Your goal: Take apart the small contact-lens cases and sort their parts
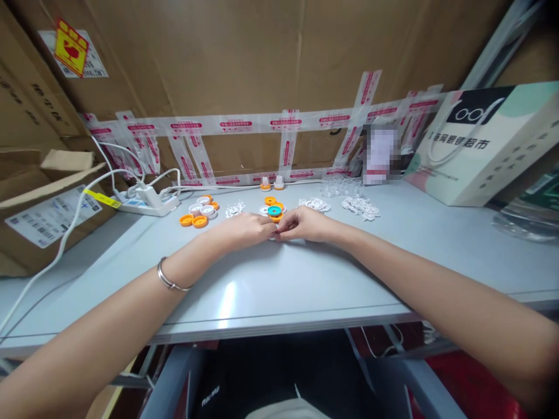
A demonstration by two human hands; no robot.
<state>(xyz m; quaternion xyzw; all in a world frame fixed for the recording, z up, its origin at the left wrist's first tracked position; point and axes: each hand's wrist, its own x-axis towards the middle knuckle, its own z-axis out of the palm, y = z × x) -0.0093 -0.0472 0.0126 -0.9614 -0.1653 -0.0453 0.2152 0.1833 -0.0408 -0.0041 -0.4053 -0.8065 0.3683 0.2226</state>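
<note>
My left hand [253, 228] and my right hand [303, 224] meet at the middle of the table, fingertips pinched together around a small whitish piece [273, 237]. Most of that piece is hidden by the fingers, so its kind does not show. Just beyond the fingertips lies a teal round cap-like part [274, 210] among orange and white ones. To the left sits a group of orange round parts [200, 221] and white round parts [208, 211]. Small white pieces lie in piles, one [234, 209] beyond my left hand and another [315, 204] beyond my right.
Two white-and-orange pieces [278, 183] stand at the back, near clear plastic parts [340, 186]. Another white pile [361, 208] lies to the right. A power strip [148, 202] with cables and an open carton [43, 209] are at left; a paper bag [480, 145] stands right.
</note>
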